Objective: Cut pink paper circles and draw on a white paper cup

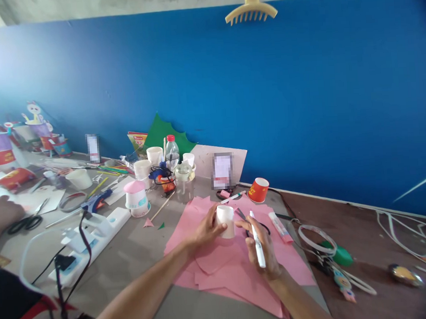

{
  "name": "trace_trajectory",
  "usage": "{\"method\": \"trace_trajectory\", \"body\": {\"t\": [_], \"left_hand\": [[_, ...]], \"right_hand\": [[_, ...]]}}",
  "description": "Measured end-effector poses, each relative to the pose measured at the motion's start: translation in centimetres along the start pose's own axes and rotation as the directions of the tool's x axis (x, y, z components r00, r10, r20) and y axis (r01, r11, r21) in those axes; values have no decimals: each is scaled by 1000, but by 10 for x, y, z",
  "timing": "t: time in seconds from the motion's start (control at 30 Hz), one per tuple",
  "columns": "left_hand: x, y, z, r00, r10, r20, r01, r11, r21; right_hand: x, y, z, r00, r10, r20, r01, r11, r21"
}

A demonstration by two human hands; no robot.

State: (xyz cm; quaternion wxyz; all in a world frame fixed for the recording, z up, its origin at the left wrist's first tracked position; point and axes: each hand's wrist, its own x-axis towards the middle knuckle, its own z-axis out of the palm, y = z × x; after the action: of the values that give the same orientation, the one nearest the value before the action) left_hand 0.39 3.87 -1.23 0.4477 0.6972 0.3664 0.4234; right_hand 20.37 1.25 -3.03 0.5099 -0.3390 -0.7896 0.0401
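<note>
My left hand (209, 227) is closed around a white paper cup (225, 222), upright over a pile of pink paper sheets (223, 279). My right hand (264, 250) grips a white marker pen (257, 243), held upright to the right of the cup. A gap lies between the pen and the cup. Partly hidden behind my right hand are scissors (267, 228) with dark handles. A glue stick (280, 227) with a pink label rests on the paper to the right. Behind the cup lies another pen (232, 197).
A red paper cup (258, 190) stands at the back right. To the left are a white power strip (95, 241) with cables, a pink-topped cup (136, 200), a glass jar (184, 183) and a blue glue gun (96, 201). A co-worker's hand (3, 213) is at the far left.
</note>
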Motion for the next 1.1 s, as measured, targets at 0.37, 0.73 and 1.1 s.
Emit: {"method": "trace_trajectory", "body": {"t": [0.37, 0.73, 1.1], "left_hand": [[0, -9, 6, 999, -10, -45, 4, 992, -126], [-3, -1, 7, 999, -46, 17, 48, 990, -129], [-5, 3, 3, 998, 43, 35, -47, 993, 112]], "right_hand": [[16, -21, -14, 937, 337, -87, -292, 896, 333], [18, -32, -4, 960, 277, -37, -261, 936, 235], [16, -29, -1, 970, 229, -81, -214, 964, 156]]}}
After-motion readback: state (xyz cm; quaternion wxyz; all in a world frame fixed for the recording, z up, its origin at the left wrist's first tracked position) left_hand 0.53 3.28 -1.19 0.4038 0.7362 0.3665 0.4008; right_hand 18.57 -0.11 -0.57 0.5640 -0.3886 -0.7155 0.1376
